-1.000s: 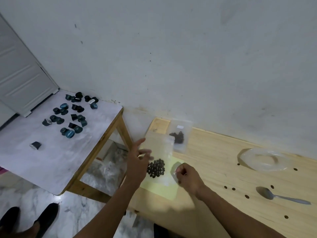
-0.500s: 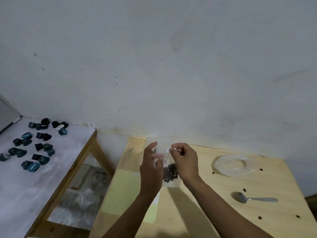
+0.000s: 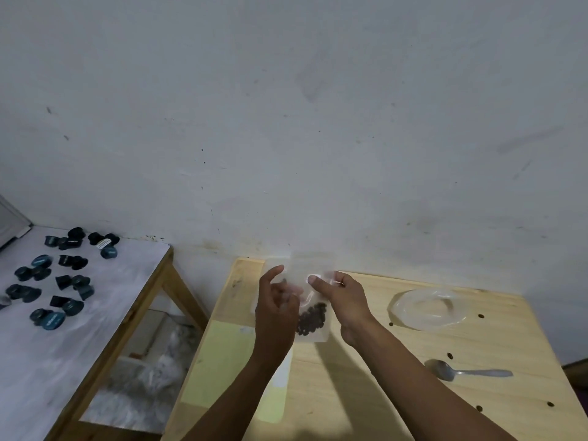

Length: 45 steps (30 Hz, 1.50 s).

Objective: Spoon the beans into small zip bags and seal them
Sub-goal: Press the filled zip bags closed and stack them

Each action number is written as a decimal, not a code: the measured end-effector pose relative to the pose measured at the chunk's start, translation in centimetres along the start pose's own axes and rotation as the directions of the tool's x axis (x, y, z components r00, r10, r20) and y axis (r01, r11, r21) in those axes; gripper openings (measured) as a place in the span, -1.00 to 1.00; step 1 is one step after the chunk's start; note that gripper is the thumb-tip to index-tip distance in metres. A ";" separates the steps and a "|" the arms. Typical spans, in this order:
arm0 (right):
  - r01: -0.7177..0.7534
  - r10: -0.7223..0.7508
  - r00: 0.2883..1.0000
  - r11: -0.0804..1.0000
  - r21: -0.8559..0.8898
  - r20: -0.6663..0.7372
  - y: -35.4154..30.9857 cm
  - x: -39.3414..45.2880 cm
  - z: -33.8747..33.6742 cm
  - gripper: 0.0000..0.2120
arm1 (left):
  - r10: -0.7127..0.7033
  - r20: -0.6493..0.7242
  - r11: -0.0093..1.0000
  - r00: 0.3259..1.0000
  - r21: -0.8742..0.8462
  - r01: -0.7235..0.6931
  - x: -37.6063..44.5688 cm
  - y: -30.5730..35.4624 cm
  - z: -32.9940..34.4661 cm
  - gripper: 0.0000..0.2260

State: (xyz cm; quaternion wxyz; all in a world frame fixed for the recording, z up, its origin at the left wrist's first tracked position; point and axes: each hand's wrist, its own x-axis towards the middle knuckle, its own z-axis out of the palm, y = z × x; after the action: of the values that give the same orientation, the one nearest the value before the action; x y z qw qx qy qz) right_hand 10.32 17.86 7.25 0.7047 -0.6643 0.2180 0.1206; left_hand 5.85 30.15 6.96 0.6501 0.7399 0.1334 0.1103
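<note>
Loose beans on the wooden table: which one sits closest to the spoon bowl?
The loose bean just above the spoon bowl, between it and the clear plastic dish. The other strays lie by the dish or toward the table's right front edge.

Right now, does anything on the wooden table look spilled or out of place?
Yes. Several loose beans lie scattered on the wooden table around the clear plate and the spoon, outside any bag. Both hands, left and right, hold a zip bag of beans upright.
</note>
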 end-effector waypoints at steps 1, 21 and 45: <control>0.012 -0.012 1.000 1.000 -0.011 0.010 0.3 0.1 -0.1 -0.54 | -0.030 0.020 1.000 0.999 0.006 0.030 0.2 0.1 -0.1 -0.77; -0.056 0.049 0.981 0.998 0.032 0.190 0.6 0.0 -1.4 -0.70 | -0.160 0.102 0.982 0.982 0.114 0.148 2.2 -0.3 0.0 -0.80; -0.113 0.114 0.993 0.989 -0.100 0.005 8.0 2.7 3.5 -0.64 | -0.468 -0.036 0.831 0.883 0.321 0.454 5.3 -8.5 -4.4 -0.64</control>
State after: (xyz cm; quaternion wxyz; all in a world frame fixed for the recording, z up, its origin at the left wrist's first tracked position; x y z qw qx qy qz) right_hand 9.50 21.66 -0.97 0.6638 -0.6845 0.2455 0.1747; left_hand 8.85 37.07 -0.90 0.5314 0.7835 0.3094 -0.0891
